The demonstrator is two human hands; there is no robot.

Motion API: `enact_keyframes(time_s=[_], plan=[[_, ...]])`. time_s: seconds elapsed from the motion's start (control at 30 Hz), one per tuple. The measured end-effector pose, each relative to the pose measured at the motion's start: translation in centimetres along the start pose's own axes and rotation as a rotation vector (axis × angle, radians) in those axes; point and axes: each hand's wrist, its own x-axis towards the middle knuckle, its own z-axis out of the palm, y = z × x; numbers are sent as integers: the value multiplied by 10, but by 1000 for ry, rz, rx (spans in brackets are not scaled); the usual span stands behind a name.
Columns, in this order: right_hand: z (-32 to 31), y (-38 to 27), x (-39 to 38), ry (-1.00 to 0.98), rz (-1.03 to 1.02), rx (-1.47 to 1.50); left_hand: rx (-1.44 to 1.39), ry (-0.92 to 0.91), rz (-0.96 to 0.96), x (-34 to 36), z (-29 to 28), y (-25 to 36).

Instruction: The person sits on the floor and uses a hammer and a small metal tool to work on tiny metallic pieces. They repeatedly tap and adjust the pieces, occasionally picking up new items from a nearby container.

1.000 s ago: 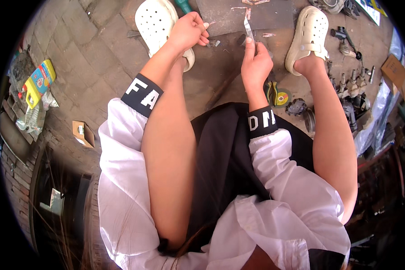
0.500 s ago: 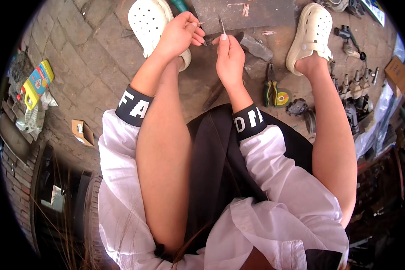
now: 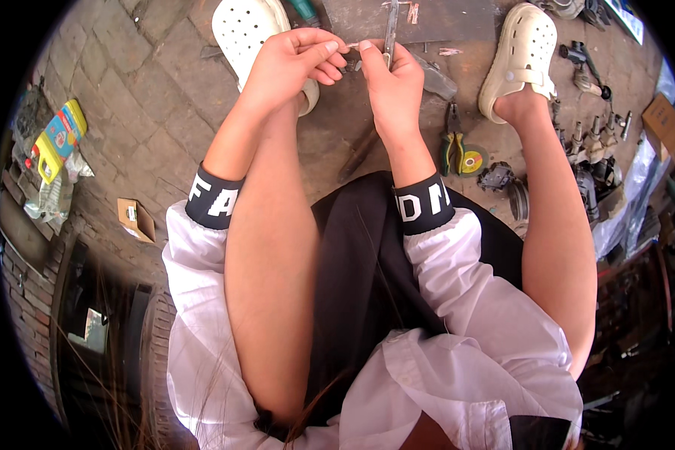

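Note:
My left hand (image 3: pixel 292 67) is between the white clogs, thumb and forefinger pinched on a thin pinkish strand (image 3: pixel 353 46), its other fingers loosely curled. My right hand (image 3: pixel 390 82) grips a narrow metal knife (image 3: pixel 391 30), blade pointing away from me, and its thumb tip is at the strand, almost meeting the left fingers. Small pinkish scraps (image 3: pixel 413 13) lie on a dark sheet (image 3: pixel 469 22) beyond the hands. Right of them are a grey metal block (image 3: pixel 439 84), green-and-yellow pliers (image 3: pixel 448 150) and a yellow-faced disc (image 3: pixel 473 160).
My feet in white clogs (image 3: pixel 524 37) frame the work area. Assorted metal parts (image 3: pixel 589 169) and cardboard (image 3: pixel 666 127) lie at right. On the paving at left are a yellow jug (image 3: pixel 58 139) and a small box (image 3: pixel 135 219); a tire (image 3: pixel 157 360) sits lower left.
My right hand has moved left and toward the left one, bringing both sets of fingers together at the strand. The knife's blade now stands more squarely away from me.

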Motion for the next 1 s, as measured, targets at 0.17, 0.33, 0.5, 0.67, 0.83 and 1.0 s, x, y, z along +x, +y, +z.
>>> enact_keyframes(time_s=[0.17, 0.33, 0.5, 0.67, 0.83, 1.0], plan=[[2, -6, -2, 82, -124, -88, -76, -28, 39, -9, 3, 11], [5, -13, -4, 59, -181, -103, -50, -7, 65, -14, 7, 14], [3, -13, -5, 15, -163, -126, 16, 49, 84, -8, 8, 12], [-5, 18, -16, -5, -185, -397, 174, 167, 73, 13, 3, -16], [-1, 42, -15, 87, -191, -601, 436, 222, 113, 29, 11, -26], [4, 43, -13, 120, -168, -816, 588, 249, 141, 35, 11, -33]])
